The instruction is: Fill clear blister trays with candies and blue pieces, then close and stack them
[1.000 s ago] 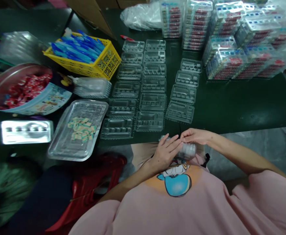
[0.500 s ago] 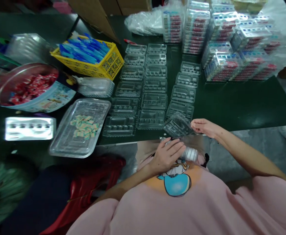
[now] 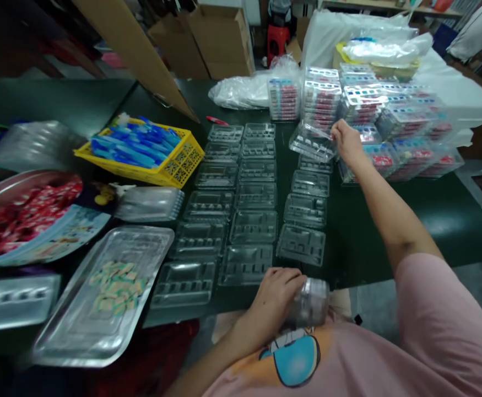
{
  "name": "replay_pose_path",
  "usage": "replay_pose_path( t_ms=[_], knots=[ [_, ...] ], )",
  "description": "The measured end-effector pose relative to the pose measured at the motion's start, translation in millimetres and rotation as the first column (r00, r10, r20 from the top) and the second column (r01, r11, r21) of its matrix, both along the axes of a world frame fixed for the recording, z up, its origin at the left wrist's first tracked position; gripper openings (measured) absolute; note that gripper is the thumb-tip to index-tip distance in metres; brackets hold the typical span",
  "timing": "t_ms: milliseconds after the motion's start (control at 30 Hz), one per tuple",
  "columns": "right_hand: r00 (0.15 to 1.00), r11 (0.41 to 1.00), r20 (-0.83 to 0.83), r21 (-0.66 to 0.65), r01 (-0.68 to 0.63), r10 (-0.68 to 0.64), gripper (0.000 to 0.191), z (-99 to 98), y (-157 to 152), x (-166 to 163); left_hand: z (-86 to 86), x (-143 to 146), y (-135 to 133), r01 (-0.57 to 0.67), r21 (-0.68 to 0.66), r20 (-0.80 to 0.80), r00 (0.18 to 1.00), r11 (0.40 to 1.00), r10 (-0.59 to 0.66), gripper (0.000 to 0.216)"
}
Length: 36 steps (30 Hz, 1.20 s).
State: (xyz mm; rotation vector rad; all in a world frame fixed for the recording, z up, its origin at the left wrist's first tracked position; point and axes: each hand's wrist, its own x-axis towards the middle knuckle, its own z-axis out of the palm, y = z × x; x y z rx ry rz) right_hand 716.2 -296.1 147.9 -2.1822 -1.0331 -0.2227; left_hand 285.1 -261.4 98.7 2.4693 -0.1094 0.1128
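My right hand (image 3: 347, 142) reaches far over the table, its fingers pinched on the right edge of a clear plastic blister tray (image 3: 313, 144). That tray is tilted above the far end of the right-hand column of trays. Close to my body, my left hand (image 3: 277, 295) is wrapped over a stack of clear plastic trays (image 3: 310, 302) at the table's near edge. Between the hands lie several single clear trays (image 3: 304, 209) in a column. Two more columns of clear trays (image 3: 254, 226) run alongside on the left.
On the left are a yellow basket (image 3: 183, 160) of blue packets, a tub of red pieces (image 3: 30, 212), and a metal tray (image 3: 75, 325) with small pale-green pieces. Tall stacks of filled packs (image 3: 410, 124) stand at the back right. A cardboard flap (image 3: 141, 60) leans at the back.
My right hand has carried a clear tray from the near edge to the column's far end. Another tray now lies at the near end. My left hand stays on the stack; the view has tilted upward.
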Motion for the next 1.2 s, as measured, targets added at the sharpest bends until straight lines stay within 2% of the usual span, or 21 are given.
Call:
replay_pose_path(
  t_ms=[100,200,367,467,600,700,833,933,1033,1200],
  knots=[
    [0.999,0.993,0.005,-0.113,0.036,-0.036,0.033,-15.9,52.1,63.5,-8.4,11.3,8.2,-0.061,-0.028,-0.034,0.998,0.998,0.06,0.039],
    [0.999,0.984,-0.034,-0.181,-0.001,-0.006,0.034,-36.8,85.7,112.5,-17.2,18.4,16.5,-0.122,-0.036,-0.017,0.992,0.992,0.121,0.037],
    [0.976,0.967,-0.216,-0.25,-0.056,0.001,0.035,-73.7,105.1,164.8,-27.3,22.3,25.3,-0.155,-0.001,-0.044,0.987,0.988,0.154,0.037],
    [0.972,0.97,-0.229,-0.243,0.0,-0.057,0.037,-89.5,106.1,177.2,-28.9,23.8,24.6,-0.163,0.023,-0.038,0.986,0.986,0.164,0.037],
    [0.988,0.971,-0.041,-0.199,0.136,-0.146,0.037,-94.9,105.0,161.0,-21.8,28.3,18.5,-0.169,0.034,-0.009,0.985,0.985,0.169,0.034],
    [0.985,0.947,0.065,-0.272,0.172,-0.161,0.041,-98.5,99.7,124.4,-15.5,30.4,13.2,-0.159,0.037,-0.013,0.987,0.987,0.159,0.032],
    [0.987,0.896,0.032,-0.415,0.156,-0.158,0.061,-121.5,83.5,68.7,-16.9,28.9,7.4,-0.149,0.045,-0.012,0.989,0.988,0.15,0.031],
    [0.986,0.851,-0.034,-0.512,0.121,-0.161,0.065,-142.3,77.7,43.0,-22.6,27.2,4.8,-0.153,0.048,-0.003,0.988,0.987,0.153,0.03],
    [0.987,0.847,-0.049,-0.521,0.108,-0.156,0.064,-151.3,91.0,33.5,-25.1,27.5,4.9,-0.151,0.052,0.01,0.988,0.987,0.151,0.029],
    [0.994,0.86,-0.06,-0.507,0.048,-0.091,0.065,-146.0,138.7,24.2,-18.5,29.0,8.4,-0.168,0.066,-0.007,0.986,0.984,0.168,0.029]
  ],
)
